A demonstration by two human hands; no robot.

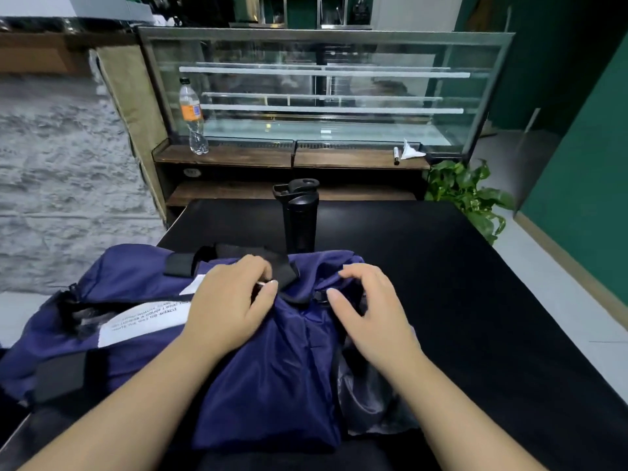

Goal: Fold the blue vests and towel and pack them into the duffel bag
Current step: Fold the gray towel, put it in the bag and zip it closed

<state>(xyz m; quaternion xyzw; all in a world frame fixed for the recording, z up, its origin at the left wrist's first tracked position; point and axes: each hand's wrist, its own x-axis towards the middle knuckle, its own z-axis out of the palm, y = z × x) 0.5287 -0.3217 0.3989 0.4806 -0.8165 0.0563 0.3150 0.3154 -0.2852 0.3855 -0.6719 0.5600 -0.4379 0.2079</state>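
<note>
A navy blue duffel bag (272, 368) with black straps and a white printed label lies across the near side of the black table (475, 300). My left hand (231, 307) rests on top of the bag and pinches a small metal zipper pull between thumb and forefinger, beside a black strap (282, 266). My right hand (370, 307) hovers over the bag's right end with fingers loosely curled, fingertips touching the fabric near a black buckle. Grey lining (370, 402) shows at the bag's right side. No vests or towel are visible.
A black flip-lid bottle (299, 215) stands just behind the bag. Beyond the table is a glass display case (323, 90) on a wooden shelf with a clear plastic bottle (193, 117). A green plant (469, 195) grows at the table's far right corner.
</note>
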